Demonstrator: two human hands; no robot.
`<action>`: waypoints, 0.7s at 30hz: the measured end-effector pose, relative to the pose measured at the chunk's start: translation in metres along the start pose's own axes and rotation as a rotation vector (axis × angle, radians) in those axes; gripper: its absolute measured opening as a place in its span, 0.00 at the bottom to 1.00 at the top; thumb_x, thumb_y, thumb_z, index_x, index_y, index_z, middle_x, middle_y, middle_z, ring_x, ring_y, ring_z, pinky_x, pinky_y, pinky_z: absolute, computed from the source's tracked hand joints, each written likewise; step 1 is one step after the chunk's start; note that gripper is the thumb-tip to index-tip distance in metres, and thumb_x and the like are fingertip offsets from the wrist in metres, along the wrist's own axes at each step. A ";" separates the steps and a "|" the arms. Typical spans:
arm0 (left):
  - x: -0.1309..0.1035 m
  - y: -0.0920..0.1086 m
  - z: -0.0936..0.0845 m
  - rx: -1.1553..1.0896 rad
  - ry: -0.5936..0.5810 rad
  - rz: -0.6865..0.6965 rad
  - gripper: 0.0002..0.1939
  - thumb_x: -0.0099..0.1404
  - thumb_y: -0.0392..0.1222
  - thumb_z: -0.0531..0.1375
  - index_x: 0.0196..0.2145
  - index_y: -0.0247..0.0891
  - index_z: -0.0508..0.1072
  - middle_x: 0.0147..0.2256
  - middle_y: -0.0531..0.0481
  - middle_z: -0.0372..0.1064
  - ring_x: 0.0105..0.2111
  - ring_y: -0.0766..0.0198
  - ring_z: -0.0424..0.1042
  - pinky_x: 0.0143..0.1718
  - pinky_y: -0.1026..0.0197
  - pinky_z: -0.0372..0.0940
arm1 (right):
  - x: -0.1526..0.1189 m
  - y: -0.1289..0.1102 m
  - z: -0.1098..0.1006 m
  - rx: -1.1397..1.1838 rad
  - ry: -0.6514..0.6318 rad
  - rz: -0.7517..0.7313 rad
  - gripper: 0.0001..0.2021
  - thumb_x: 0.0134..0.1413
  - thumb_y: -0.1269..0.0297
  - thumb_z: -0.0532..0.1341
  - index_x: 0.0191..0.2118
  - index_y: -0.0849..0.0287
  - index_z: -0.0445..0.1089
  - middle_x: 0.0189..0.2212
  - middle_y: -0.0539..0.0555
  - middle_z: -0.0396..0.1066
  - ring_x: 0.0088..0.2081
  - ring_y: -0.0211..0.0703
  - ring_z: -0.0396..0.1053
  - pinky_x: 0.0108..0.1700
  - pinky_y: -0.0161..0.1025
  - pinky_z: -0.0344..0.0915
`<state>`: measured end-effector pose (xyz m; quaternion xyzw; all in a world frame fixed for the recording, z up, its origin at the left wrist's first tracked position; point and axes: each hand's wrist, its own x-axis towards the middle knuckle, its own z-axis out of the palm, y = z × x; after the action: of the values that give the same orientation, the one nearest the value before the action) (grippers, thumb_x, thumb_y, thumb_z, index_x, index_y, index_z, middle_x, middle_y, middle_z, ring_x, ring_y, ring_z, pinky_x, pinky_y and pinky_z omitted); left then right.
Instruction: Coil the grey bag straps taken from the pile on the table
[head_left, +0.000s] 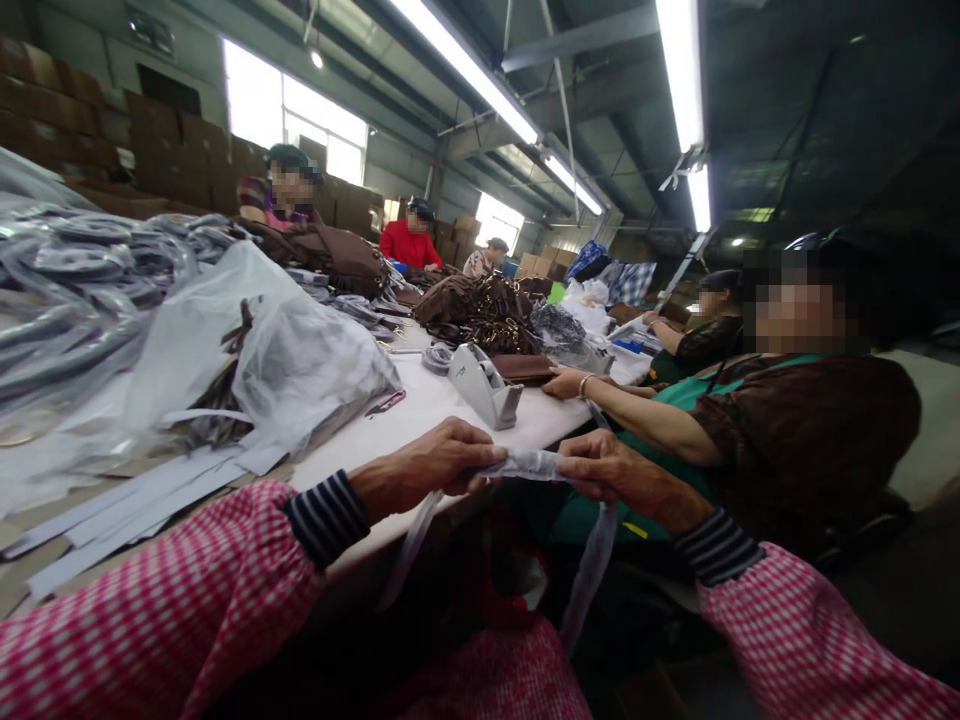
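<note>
- While the left hand [431,465] and right hand [628,472] pinch the wrapped strap [529,464], it looks light, soft, slippery.
- Seems best held left and right of its middle.

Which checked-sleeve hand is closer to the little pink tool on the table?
Left. The left hand is just right of the pink tool; the right hand is much farther right, across the pale strip.

Glossy, crinkled plastic wraps the strap [529,464]; the tape dispenser [474,385] is smooth plastic, the sleeves [195,585] cloth, the strips [146,506] matt paper.
</note>
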<state>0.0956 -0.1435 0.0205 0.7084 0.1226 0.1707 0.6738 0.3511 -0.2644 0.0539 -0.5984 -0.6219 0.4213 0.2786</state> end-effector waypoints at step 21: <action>-0.003 0.006 -0.031 0.044 -0.160 0.064 0.22 0.65 0.57 0.66 0.31 0.32 0.78 0.19 0.54 0.67 0.18 0.70 0.61 0.22 0.66 0.56 | 0.011 -0.060 -0.024 -0.219 0.001 -0.037 0.21 0.59 0.50 0.67 0.25 0.61 0.68 0.16 0.45 0.58 0.18 0.31 0.49 0.21 0.35 0.41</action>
<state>0.0798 -0.1167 0.0270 0.7380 0.0492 0.1322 0.6599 0.3393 -0.2449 0.1155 -0.6138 -0.6750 0.3455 0.2196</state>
